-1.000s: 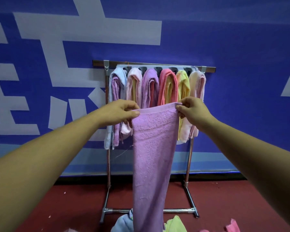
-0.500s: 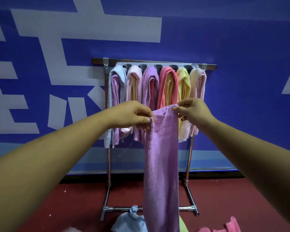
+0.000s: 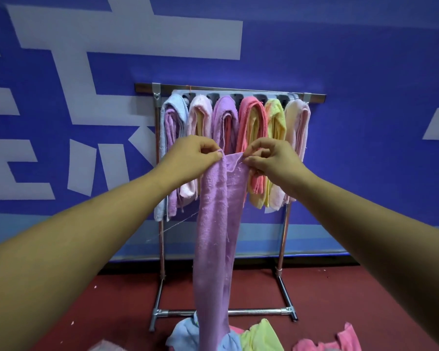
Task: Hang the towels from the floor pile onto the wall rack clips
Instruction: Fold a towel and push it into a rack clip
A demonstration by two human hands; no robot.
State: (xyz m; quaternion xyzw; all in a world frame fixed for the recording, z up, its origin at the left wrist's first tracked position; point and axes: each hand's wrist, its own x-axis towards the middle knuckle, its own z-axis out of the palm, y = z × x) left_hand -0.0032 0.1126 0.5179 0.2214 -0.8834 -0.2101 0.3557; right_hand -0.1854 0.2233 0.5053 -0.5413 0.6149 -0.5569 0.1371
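Hands: my left hand (image 3: pixel 195 155) and right hand (image 3: pixel 269 158) pinched the top edge of the purple towel (image 3: pixel 218 224), bunching it narrow to hang.
Towel: hung before the rack (image 3: pixel 314 97), tail reaching the floor pile (image 3: pixel 259 335).

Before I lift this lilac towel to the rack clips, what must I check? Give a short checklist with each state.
1. Left hand pinches the long lilac terry towel at its top edge: ok.
2. Right hand pinches the same edge: ok.
3. Edge gathered narrow between the hands: ok.
4. Free clip on the grey clip bar: cannot tell; hung towels cover it.
5. Lower end clear of the floor pile: cannot tell; it leaves the frame.
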